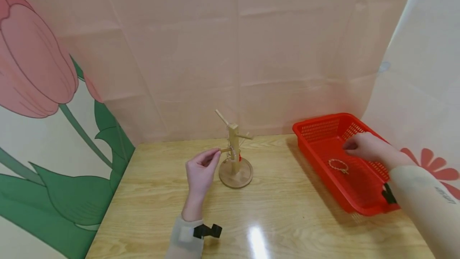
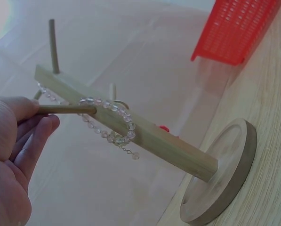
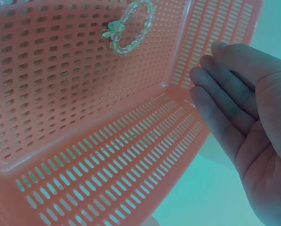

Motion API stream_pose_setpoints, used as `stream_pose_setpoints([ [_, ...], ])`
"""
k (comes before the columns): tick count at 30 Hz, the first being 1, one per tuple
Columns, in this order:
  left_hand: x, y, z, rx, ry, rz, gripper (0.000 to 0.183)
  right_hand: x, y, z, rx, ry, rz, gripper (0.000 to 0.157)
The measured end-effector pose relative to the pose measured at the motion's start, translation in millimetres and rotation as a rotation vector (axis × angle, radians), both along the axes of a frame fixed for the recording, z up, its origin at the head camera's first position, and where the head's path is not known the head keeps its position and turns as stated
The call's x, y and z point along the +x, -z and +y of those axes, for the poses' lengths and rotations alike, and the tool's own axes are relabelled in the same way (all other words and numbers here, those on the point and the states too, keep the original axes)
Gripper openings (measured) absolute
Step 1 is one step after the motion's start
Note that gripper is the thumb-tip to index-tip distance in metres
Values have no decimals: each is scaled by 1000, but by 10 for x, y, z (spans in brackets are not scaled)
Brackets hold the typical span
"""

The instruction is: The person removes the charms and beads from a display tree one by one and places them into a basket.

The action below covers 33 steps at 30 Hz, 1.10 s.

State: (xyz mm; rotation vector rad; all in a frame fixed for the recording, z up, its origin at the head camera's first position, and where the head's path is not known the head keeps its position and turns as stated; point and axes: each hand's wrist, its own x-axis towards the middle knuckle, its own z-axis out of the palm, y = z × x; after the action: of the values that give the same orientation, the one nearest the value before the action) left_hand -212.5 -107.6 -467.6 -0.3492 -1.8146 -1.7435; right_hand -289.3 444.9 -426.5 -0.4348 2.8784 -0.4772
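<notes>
1. L hand [image 1: 203,169]: thumb + fingers pinch a peg [image 2: 67,109] of the wooden stand [image 1: 234,143]; stand upright on round base, mid-table [image 1: 151,195].
2. Beaded bracelet [image 2: 129,123] hangs on that same peg, close to post, short tail w/ bead dangling. More beads further up the post, partly hidden.
3. R hand [image 1: 363,147]: over R side of red basket [image 1: 325,177]; fingers loosely bent, side by side, thumb tip nr index.
4. 2nd bracelet [image 3: 128,49] lies on basket floor, nr R hand, apart from fingers.
5. Small red piece [image 2: 164,128] at far side of post; can't tell what.
</notes>
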Motion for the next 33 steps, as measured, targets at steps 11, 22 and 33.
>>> stream_pose_setpoints([
  [11, -6, 2, -6, 18, -8, -5, 10, -16, -18, -21, -30, 6, 3, 27],
  [22, -3, 2, -10, 23, -23, -32, 10, 39, -134, -211, -53, -18, 75, 27],
  [33, -10, -17, 5, 28, -17, -23, 10, 195, -412, -689, -129, -21, 174, 32],
])
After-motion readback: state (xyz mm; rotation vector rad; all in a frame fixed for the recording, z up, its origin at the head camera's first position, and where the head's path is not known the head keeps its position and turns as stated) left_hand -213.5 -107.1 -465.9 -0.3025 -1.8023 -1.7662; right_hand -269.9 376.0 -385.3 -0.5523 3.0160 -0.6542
